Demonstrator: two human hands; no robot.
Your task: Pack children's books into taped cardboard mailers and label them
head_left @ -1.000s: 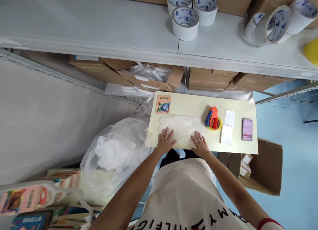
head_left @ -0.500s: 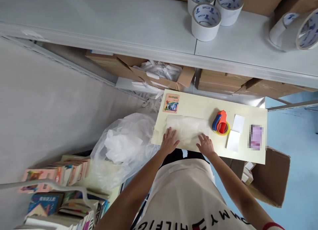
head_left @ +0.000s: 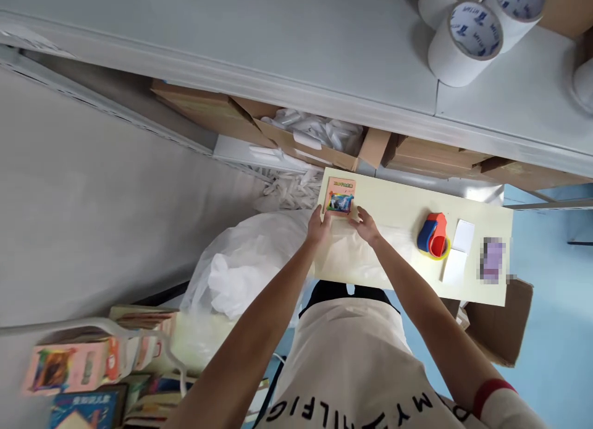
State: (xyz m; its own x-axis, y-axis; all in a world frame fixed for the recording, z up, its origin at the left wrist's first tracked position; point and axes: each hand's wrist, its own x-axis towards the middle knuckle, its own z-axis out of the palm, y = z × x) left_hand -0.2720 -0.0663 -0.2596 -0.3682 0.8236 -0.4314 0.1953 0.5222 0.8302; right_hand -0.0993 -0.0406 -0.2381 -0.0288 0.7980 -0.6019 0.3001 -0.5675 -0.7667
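A small pink book with a colourful picture on its cover lies at the far left corner of the pale table. My left hand is at the book's lower left corner, thumb and fingers apart. On the other side, my right hand reaches to the lower right corner with its fingers spread. Whether either hand touches the book is hard to make out. Under my forearms a thin white sheet of wrapping lies flat on the table, partly covered by them.
An orange and blue tape dispenser, white cards and a blurred purple item are on the table's right. A clear bag bulges at left. Tape rolls stand on the shelf above. An open carton sits lower right.
Both hands have left the white sheet and moved forward and left along the table to the pink book. The view has shifted, while the book stays in its place.
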